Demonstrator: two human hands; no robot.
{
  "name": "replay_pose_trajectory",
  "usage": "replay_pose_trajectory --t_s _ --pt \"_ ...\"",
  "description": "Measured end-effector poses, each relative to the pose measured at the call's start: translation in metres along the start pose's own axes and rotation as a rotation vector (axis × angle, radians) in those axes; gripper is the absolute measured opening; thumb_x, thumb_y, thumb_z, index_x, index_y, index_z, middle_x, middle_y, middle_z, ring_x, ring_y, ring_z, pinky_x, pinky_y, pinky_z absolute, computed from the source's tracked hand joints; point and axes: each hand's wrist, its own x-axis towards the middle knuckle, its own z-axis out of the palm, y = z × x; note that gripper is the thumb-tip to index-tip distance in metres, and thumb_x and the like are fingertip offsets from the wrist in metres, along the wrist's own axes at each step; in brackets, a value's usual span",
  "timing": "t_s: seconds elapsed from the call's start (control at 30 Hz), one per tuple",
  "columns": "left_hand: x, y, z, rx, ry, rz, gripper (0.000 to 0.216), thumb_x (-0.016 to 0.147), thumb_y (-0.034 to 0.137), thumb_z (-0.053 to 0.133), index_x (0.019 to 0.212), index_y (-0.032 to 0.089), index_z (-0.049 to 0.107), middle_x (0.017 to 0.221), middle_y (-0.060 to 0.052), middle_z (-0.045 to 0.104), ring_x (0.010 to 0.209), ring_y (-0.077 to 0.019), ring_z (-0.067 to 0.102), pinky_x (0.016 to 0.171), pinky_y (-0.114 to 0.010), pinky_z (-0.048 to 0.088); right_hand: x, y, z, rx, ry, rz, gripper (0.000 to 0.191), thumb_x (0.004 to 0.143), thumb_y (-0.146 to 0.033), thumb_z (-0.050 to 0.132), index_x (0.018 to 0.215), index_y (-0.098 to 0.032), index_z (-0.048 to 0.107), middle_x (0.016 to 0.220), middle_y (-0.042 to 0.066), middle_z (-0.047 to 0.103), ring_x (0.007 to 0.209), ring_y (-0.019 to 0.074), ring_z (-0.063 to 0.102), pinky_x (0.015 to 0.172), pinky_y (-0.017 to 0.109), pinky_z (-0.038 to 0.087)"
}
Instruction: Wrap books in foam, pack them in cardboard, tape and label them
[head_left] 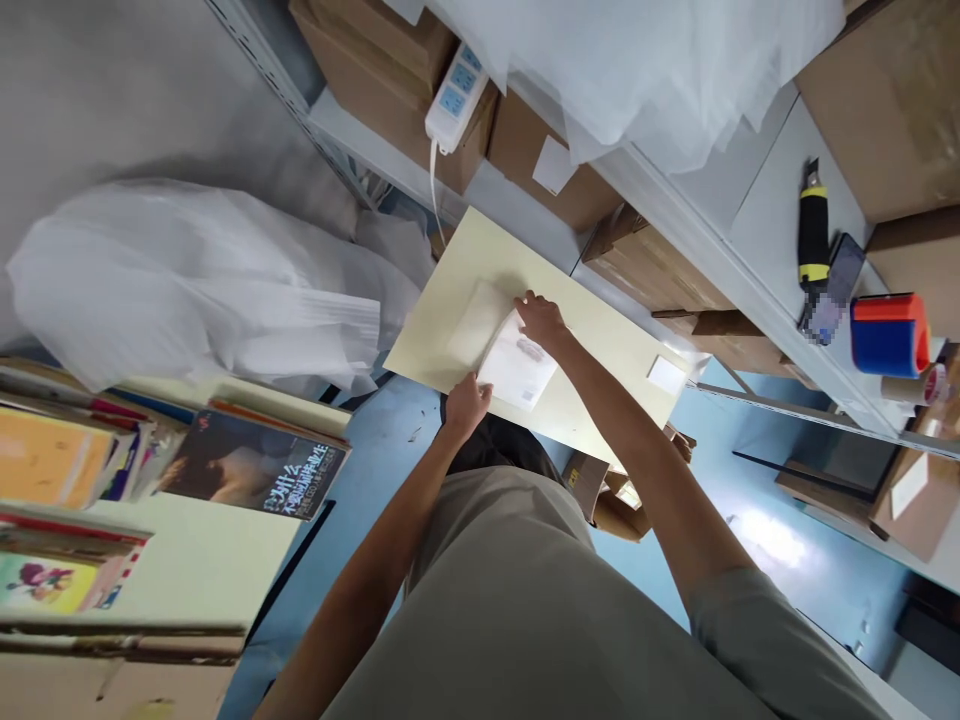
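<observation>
A white book or packet (517, 368) lies on a thin white foam sheet (474, 318) on the pale yellow table (600, 330). My left hand (466, 403) grips the packet's near corner with curled fingers. My right hand (538, 318) presses on its far edge, fingers bent over it. Both arms reach forward from my grey shirt.
A small white label (666, 375) lies on the table's right end. Books (251, 462) are stacked at left beside a big bag of white foam (195, 280). The metal shelf holds cardboard boxes (397, 70), a power strip (456, 95), a utility knife (812, 232), a phone (832, 290) and tape (889, 335).
</observation>
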Motion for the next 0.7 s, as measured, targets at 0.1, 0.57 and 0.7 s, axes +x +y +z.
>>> replay_pose_trajectory --t_s 0.1,0.57,0.7 --pt "0.005 -0.003 -0.019 0.155 -0.028 0.063 0.028 0.104 0.039 0.066 0.116 0.015 0.074 0.115 -0.025 0.079 0.118 -0.0438 0.077 0.106 -0.052 0.059 0.003 -0.008 0.001 0.059 -0.017 0.063 0.057 0.094 -0.013 0.081 0.148 -0.015 0.063 0.159 0.029 0.06 0.134 0.0434 0.068 0.113 0.06 0.059" --pt "0.09 0.046 -0.088 0.098 0.178 0.128 0.06 0.09 0.026 0.072 0.146 0.01 0.057 0.148 -0.03 0.066 0.135 -0.0465 0.069 0.115 -0.056 0.056 -0.141 -0.016 0.06 0.731 0.254 0.733 0.062 0.102 -0.037 0.069 0.16 -0.02 0.055 0.16 0.024 0.062 0.138 0.0389 0.073 0.113 0.056 0.063" --pt "0.095 0.055 -0.088 0.1 0.106 0.012 0.049 0.087 0.026 0.073 0.133 0.014 0.063 0.127 -0.022 0.077 0.122 -0.0413 0.075 0.108 -0.051 0.057 -0.164 -0.026 0.085 0.911 0.242 0.826 0.05 0.098 -0.033 0.075 0.146 -0.024 0.065 0.147 0.02 0.073 0.121 0.0336 0.081 0.104 0.049 0.068"
